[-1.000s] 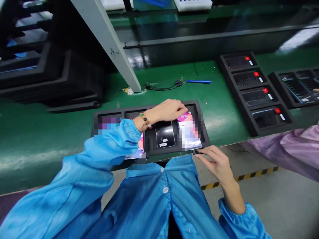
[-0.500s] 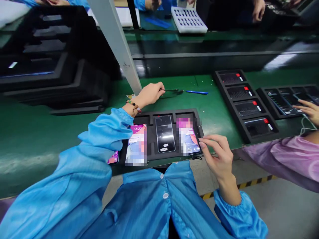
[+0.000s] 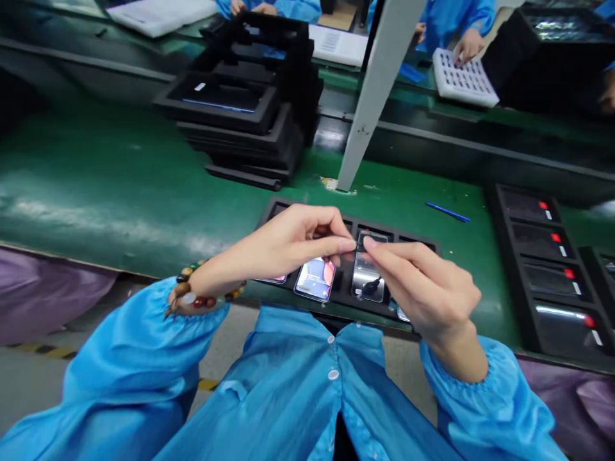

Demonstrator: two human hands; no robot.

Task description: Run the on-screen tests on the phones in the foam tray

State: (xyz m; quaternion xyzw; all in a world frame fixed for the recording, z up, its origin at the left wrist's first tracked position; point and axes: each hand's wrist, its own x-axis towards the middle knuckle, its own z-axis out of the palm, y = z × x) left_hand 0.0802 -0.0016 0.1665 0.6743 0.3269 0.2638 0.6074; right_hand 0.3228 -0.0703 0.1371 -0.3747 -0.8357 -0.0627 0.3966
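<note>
My left hand (image 3: 307,240) and my right hand (image 3: 427,282) meet fingertip to fingertip above a black foam tray (image 3: 343,288). My left thumb and forefinger pinch a thin black item (image 3: 359,244), mostly hidden by the fingers. The right thumb and fingers are pressed together at the same spot; what they hold is covered. Below lie a phone with its screen lit (image 3: 314,280) and a phone with a dark screen (image 3: 361,274). A dark shape (image 3: 369,288) shows over that dark screen; I cannot tell whether it is a reflection.
A blue pen (image 3: 448,212) lies on the green bench (image 3: 120,173) beyond the tray. Stacked black trays (image 3: 240,134) stand at the back left, beside a grey post (image 3: 369,109). Another phone tray (image 3: 523,307) is at right. Across the bench, a co-worker's hand (image 3: 468,46) touches a white tray (image 3: 464,83).
My left hand has come back from beside the pen with the thin black item. My right hand has moved from the tray's right end to meet it. The view has swung left.
</note>
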